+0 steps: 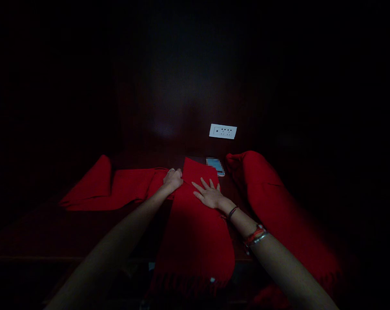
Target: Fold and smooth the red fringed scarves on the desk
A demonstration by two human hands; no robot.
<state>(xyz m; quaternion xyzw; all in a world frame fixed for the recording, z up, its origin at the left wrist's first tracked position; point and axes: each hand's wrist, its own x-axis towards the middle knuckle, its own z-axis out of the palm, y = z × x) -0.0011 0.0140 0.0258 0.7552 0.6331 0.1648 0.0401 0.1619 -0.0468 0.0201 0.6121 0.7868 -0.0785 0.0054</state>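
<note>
A red fringed scarf (195, 232) lies folded lengthwise on a dark table, its fringe hanging over the near edge. My right hand (209, 193) lies flat on its upper part with fingers spread. My left hand (173, 178) is closed in a pinch on the scarf's left edge near the top. A thin dark band sits at my right wrist, and red and silver bangles sit further up the forearm.
More red cloth (111, 187) lies spread to the left and another red scarf (272, 202) runs down the right side. A small bluish flat object (215, 166) lies behind the scarf. A white socket plate (223, 131) is on the dark wall. The room is very dim.
</note>
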